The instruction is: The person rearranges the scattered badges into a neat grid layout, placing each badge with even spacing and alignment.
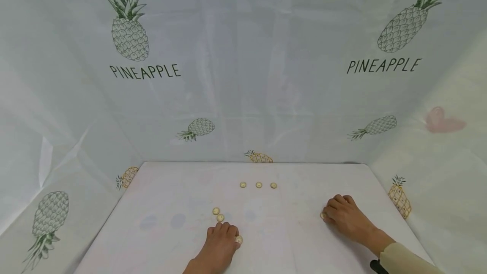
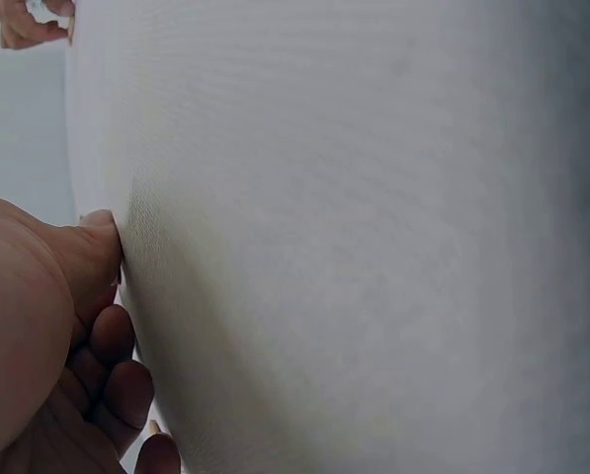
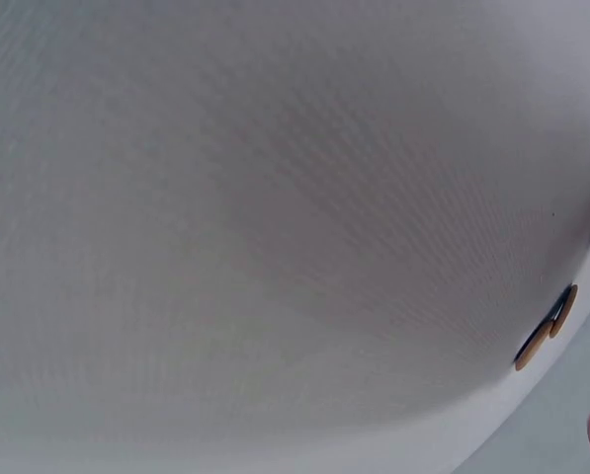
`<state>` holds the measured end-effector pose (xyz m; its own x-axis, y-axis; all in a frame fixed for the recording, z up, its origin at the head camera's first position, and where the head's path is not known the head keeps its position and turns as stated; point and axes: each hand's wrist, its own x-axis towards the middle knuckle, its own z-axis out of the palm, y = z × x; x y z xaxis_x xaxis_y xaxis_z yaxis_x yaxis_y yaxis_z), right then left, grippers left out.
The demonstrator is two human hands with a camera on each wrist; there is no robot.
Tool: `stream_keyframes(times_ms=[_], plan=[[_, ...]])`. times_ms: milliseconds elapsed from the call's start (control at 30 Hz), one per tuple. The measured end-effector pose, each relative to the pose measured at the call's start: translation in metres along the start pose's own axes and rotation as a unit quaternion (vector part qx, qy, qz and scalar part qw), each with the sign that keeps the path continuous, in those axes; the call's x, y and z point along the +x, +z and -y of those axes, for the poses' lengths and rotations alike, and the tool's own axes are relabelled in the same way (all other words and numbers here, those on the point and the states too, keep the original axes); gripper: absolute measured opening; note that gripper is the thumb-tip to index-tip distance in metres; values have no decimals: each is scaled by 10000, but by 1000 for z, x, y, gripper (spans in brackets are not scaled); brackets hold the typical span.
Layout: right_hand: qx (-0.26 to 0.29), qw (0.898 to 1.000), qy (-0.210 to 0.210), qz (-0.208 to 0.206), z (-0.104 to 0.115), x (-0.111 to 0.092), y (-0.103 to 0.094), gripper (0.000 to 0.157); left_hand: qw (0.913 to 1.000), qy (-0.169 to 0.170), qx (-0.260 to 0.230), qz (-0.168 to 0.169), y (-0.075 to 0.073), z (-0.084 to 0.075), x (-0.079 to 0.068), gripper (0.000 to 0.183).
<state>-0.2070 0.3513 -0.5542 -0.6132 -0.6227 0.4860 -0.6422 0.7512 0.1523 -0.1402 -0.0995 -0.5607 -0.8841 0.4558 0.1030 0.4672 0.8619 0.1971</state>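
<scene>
Small round pale wooden button-like discs lie on the white table. My left hand [image 1: 220, 244] is low at the front with bent fingers, and a disc [image 1: 238, 239] shows between its index finger and thumb. Just beyond its knuckles lie two discs, a farther one [image 1: 216, 211] and a nearer one [image 1: 220, 217], right beside each other. Over on the right, my right hand [image 1: 346, 219] pinches another disc [image 1: 323, 215] at its fingertips, close to the tabletop. The left wrist view shows the left thumb [image 2: 99, 237] down at the cloth, other fingers curled.
Three discs stand in a spaced row toward the back of the table, the middle one [image 1: 258, 184] between the others. Pineapple-printed cloth [image 1: 243, 75] walls the table [image 1: 171, 198] at the back and both sides.
</scene>
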Motion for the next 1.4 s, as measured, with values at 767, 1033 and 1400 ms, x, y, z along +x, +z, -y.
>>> stream_keyframes(times_ms=[767,1033,1400], plan=[[-454,9987,107,206,8,9,12,23,9999,3,-153,4,0,2,-1,26],[-592,9981,-139,83,11,29,13,24,9997,-75,-228,18,6,5,-1,28],[-733,9970,-113,228,20,62,16,21,9998,-40,-154,122,2,4,2,29]])
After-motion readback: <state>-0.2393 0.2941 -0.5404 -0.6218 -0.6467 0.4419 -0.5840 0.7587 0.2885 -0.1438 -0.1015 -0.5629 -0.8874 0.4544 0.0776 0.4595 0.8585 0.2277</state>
